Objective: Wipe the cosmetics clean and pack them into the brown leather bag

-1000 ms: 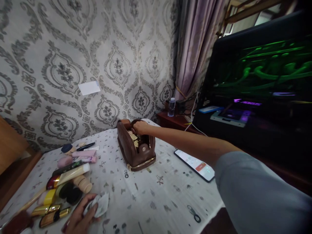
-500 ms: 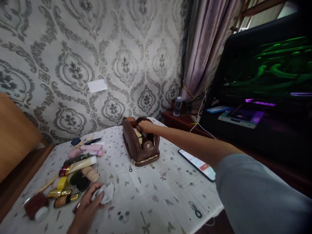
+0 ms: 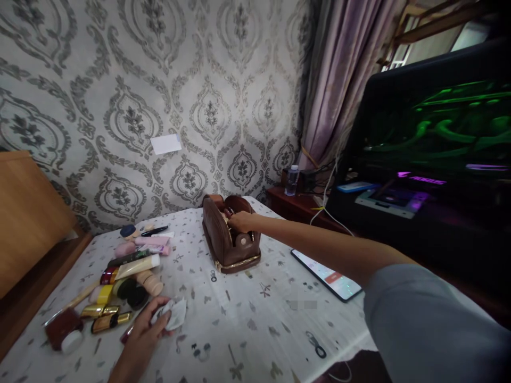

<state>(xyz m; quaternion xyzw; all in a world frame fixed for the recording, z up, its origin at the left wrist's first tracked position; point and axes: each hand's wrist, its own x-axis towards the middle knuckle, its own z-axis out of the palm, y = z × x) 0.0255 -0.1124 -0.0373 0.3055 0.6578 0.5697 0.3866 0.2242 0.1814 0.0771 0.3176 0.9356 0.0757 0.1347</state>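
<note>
An open brown leather pouch (image 3: 223,247) stands on the patterned tablecloth (image 3: 255,319). My right hand (image 3: 241,220) reaches into its top among the small items inside; what the fingers hold is hidden. My left hand (image 3: 146,324) rests on the cloth near the front edge, its fingers closed on a crumpled white tissue (image 3: 172,314). Just left of that hand lies a heap of cosmetics (image 3: 120,276): tubes, gold lipsticks, a round dark compact, a red jar with a white lid.
A smartphone (image 3: 327,275) with a lit screen lies to the right of the pouch. Behind it are a dark wooden side table with a small water bottle (image 3: 291,180), cables, and a computer case glowing green. A wooden board leans at left.
My right hand has sunk a little deeper into the pouch. The view has shifted left and down, bringing the red jar into sight. My left hand stays on the tissue.
</note>
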